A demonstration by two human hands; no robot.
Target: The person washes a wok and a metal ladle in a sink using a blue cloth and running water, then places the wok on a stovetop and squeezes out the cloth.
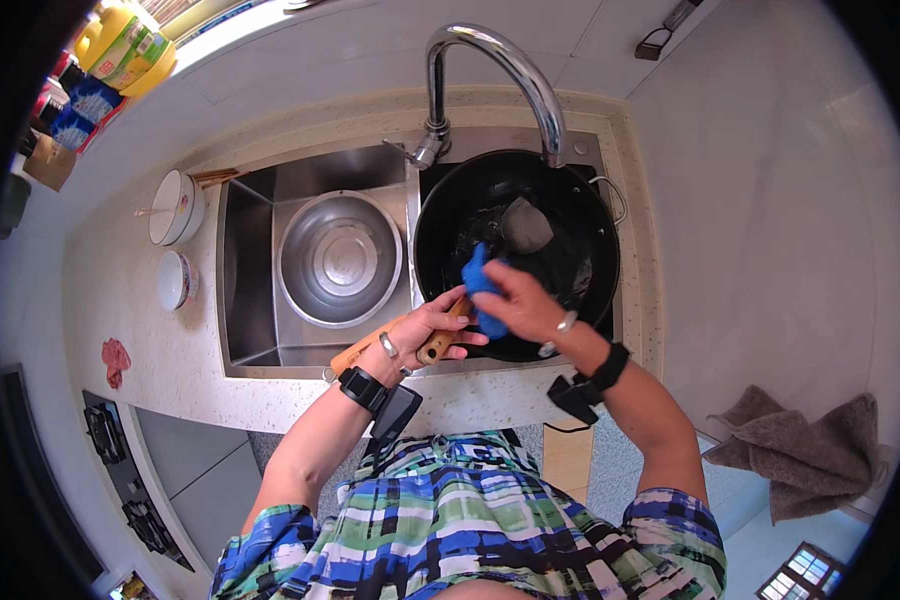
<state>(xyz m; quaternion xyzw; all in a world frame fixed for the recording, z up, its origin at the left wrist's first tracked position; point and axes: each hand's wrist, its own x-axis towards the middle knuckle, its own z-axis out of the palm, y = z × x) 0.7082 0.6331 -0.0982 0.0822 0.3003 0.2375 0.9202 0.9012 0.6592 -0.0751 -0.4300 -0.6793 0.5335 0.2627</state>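
My left hand (439,324) grips the wooden handle (436,346) of a spatula over the near left rim of a black wok (585,322). Held in my right hand (521,304) is a blue cloth (480,276), pressed around the upper part of that handle. The spatula's grey metal blade (526,225) lies over the inside of the wok, whose surface looks wet. The wok sits in the right sink basin, and its own wooden handle (360,351) points to the lower left, beneath my left wrist.
A chrome faucet (495,37) arches over the wok. The left basin holds a steel bowl (292,262). White bowls (171,206), a smaller bowl (174,281) and a crumpled red cloth (115,363) are on the left counter. A brown towel (810,450) hangs at right.
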